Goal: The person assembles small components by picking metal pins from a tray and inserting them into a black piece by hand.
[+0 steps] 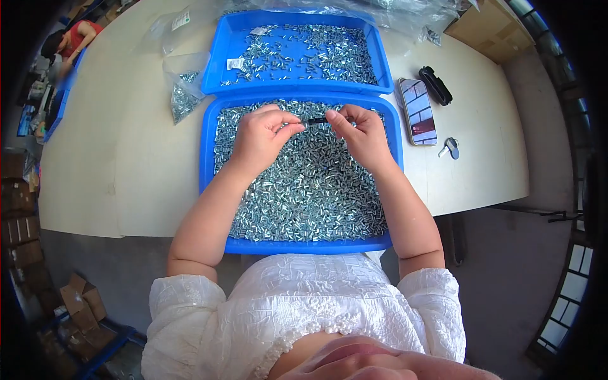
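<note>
My left hand (265,134) is over the upper part of the near blue tray (206,164), its thumb and fingertips pinched on a small silvery metal piece (304,123). Opposite it, my right hand (362,134) grips a short, thin black rod (317,120) between thumb and forefinger. The rod's left end meets the piece at my left fingertips; I cannot tell whether it goes inside. Beneath both hands, many small silvery cylindrical metal pieces (304,196) fill the tray.
Behind stands a second blue tray (218,54) with scattered metal pieces. A plastic bag of pieces (185,98) lies left; a phone (418,113), black case (435,85) and keys (449,148) lie right. A cardboard box (491,28) is back right. Another person (85,33) sits far left.
</note>
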Tool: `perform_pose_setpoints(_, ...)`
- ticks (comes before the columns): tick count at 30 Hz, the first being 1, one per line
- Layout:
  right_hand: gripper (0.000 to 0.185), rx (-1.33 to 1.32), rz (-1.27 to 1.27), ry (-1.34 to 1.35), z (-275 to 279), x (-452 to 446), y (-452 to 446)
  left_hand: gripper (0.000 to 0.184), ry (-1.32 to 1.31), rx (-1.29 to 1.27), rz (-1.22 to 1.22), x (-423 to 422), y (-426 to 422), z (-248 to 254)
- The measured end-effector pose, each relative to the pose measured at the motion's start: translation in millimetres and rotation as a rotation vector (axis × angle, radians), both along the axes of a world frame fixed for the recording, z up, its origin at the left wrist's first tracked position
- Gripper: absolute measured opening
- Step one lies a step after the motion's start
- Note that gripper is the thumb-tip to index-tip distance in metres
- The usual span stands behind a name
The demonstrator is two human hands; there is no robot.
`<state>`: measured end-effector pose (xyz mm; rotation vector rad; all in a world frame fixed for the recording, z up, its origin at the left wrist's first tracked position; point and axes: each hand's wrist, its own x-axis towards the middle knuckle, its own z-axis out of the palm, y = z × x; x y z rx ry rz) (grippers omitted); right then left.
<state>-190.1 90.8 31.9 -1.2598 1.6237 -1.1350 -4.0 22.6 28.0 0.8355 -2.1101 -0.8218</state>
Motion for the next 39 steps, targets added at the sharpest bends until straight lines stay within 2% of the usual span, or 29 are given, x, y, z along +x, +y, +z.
perform_pose_setpoints(2,0.028,0.005,0.005,0.0,-3.7,0.9,-0.6,0.013,-0.029,0.005,-0.024,0.9,-0.8,-1.5)
perform_pose_setpoints(4,0.027,-0.347,-0.001,0.075,-13.7,3.2,-4.6,0.014,-0.058,0.007,-0.048,0.8,-1.8,-4.1)
perform_pose_setpoints(8,0.027,-0.383,0.033,0.108,-13.2,0.0,-3.4,0.015,-0.073,0.029,-0.002,-0.1,-0.2,-3.6)
perform_pose_setpoints(10,0.029,0.0,0.061,0.108,-3.6,-1.6,0.7,0.015,-0.097,0.033,0.022,-0.4,0.8,-2.3)
perform_pose_setpoints(13,0.03,0.14,0.071,0.052,3.1,1.9,1.1,0.017,-0.097,0.034,0.049,-1.2,1.2,-2.7)
perform_pose_setpoints(20,0.028,-0.195,0.08,-0.059,-16.2,5.7,-2.2,0.018,-0.095,0.03,0.101,-2.6,3.1,1.1)
perform_pose_setpoints(24,0.028,0.117,0.094,-0.083,-2.0,0.8,0.2,0.018,-0.081,-0.012,0.099,-3.0,4.2,0.5)
perform_pose_setpoints(28,0.024,0.146,0.077,-0.049,-5.5,-2.2,-1.5,0.016,-0.161,0.028,0.059,-0.9,2.2,4.0)
perform_pose_setpoints(29,0.022,0.039,0.079,-0.051,-8.7,-2.2,-1.8,0.016,-0.163,0.028,0.06,0.0,0.8,2.7)
perform_pose_setpoints(30,0.02,-0.068,0.081,-0.053,-10.6,-2.3,-1.9,0.015,-0.158,0.06,0.024,0.9,-1.2,-0.5)
perform_pose_setpoints(32,0.017,-0.074,0.06,-0.059,-10.7,-2.5,-2.1,0.014,-0.154,0.093,-0.01,0.8,-3.4,-8.5)
perform_pose_setpoints(35,0.015,-0.115,-0.003,-0.097,-11.0,-4.2,-3.3,0.016,-0.003,0.169,0.039,-0.7,-7.5,-20.1)
perform_pose_setpoints(37,0.015,-0.149,-0.042,-0.13,-11.3,-6.4,-4.3,0.027,0.027,0.352,0.033,0.9,-12.6,-21.0)
perform_pose_setpoints(38,0.015,-0.142,-0.053,-0.151,-12.1,-7.3,-4.4,0.027,0.025,0.35,0.035,3.4,-14.0,-19.9)
perform_pose_setpoints(39,0.015,-0.136,-0.063,-0.173,-12.4,-7.7,-4.8,0.031,0.188,0.726,0.005,5.7,-15.6,-14.2)
